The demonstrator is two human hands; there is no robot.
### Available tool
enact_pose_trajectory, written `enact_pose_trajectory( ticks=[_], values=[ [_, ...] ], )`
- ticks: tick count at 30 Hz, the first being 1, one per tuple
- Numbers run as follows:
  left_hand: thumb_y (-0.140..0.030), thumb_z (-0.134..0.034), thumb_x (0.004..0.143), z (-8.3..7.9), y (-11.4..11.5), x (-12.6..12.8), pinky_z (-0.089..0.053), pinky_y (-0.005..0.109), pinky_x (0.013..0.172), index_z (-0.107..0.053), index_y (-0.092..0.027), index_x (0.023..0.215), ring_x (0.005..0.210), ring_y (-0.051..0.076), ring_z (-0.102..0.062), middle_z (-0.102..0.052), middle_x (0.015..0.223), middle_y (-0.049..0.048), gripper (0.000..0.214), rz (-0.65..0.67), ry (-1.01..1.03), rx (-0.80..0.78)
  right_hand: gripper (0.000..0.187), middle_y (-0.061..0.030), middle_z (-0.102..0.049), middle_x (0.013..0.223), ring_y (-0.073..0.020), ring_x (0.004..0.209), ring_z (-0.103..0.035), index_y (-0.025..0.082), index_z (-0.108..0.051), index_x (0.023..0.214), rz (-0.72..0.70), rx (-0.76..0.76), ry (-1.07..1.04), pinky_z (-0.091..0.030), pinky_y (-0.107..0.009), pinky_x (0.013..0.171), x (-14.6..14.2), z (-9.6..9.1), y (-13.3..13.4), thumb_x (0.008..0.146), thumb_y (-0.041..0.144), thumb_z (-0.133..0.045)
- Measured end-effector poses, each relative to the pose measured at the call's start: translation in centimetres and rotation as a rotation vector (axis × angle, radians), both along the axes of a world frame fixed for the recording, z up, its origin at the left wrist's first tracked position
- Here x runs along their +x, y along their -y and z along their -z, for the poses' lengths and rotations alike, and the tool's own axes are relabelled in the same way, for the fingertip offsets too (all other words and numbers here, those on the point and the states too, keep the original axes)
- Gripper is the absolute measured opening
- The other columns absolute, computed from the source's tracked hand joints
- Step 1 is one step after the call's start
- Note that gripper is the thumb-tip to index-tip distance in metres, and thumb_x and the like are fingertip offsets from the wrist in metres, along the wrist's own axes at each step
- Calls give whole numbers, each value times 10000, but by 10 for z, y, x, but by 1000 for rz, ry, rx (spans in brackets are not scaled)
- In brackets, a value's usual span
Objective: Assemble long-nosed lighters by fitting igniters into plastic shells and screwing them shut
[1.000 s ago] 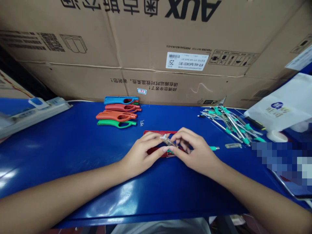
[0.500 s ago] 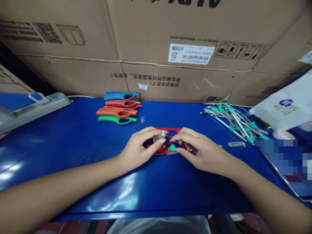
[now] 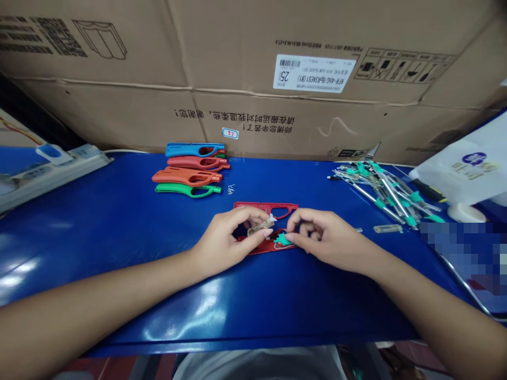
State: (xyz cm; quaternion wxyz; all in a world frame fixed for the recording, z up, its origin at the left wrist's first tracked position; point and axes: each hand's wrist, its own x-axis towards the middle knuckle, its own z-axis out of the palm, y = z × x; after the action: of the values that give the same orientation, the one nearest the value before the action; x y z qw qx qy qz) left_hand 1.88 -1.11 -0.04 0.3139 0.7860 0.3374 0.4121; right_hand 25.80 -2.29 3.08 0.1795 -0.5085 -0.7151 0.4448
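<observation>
Between the thumb and fingers of my left hand [image 3: 229, 237] is a small translucent lighter fuel tank [image 3: 258, 227] with a white tip, tilted up to the right. My right hand [image 3: 320, 235] is closed, its thumb and forefinger pinching a green trigger [image 3: 282, 239] at the nearer red lighter shell half [image 3: 265, 247]. A pale wire runs beside the trigger. Both hands partly cover this shell. Just behind lies another red shell half [image 3: 247, 205], its loop handle to the right.
Blue, red, orange and green lighter shells [image 3: 184, 176] lie stacked at left. A pile of metal lighter rods with green triggers [image 3: 386, 192] lies at right, near a loose clear tank [image 3: 388, 228]. A power strip [image 3: 75, 163] is far left; a cardboard box [image 3: 237, 105] stands behind.
The fuel tank in my left hand has turned so more of its length shows. My right fingers have curled in and stay at the green trigger. The view has shifted slightly.
</observation>
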Motion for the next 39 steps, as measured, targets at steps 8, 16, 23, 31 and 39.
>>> enact_pose_trajectory(
  ticks=[8,16,23,31,39],
  values=[
    [-234,-539,1020,-5,5,-4,-528,257,716,-723,-159,1086,754,146,-675,-766,893,49,209,113,-155,114,326,71,-528,578,-95,496,-542,206,-568,917,-15,-252,-193,-501,-210,457,4,2,-9,862,482,-732],
    [-248,-345,1086,-3,2,-3,-476,329,792,-657,-162,1036,791,178,-608,-697,874,40,327,140,-343,109,237,74,-525,559,-80,459,-507,206,-598,919,-57,-219,-179,-462,-183,413,5,6,-9,917,434,-666],
    [-318,-450,1054,-2,3,-3,-490,333,784,-528,-186,1075,851,189,-627,-665,942,39,154,95,-318,-24,224,79,-510,558,-72,457,-501,202,-588,921,-72,-225,-167,-453,-167,409,6,7,-12,930,415,-656],
    [-259,-448,1052,-3,7,-6,-501,286,776,-611,-181,1056,844,162,-659,-709,972,42,180,206,-342,125,276,85,-521,537,-75,434,-498,210,-587,905,-25,-261,-178,-455,-174,382,3,6,-14,889,460,-703],
    [-296,-440,1062,0,4,-5,-500,283,751,-612,-183,1068,835,162,-668,-703,974,36,207,163,-390,69,310,85,-525,507,-76,402,-503,196,-585,896,-33,-269,-205,-459,-183,378,5,7,-17,867,472,-722]
  ],
)
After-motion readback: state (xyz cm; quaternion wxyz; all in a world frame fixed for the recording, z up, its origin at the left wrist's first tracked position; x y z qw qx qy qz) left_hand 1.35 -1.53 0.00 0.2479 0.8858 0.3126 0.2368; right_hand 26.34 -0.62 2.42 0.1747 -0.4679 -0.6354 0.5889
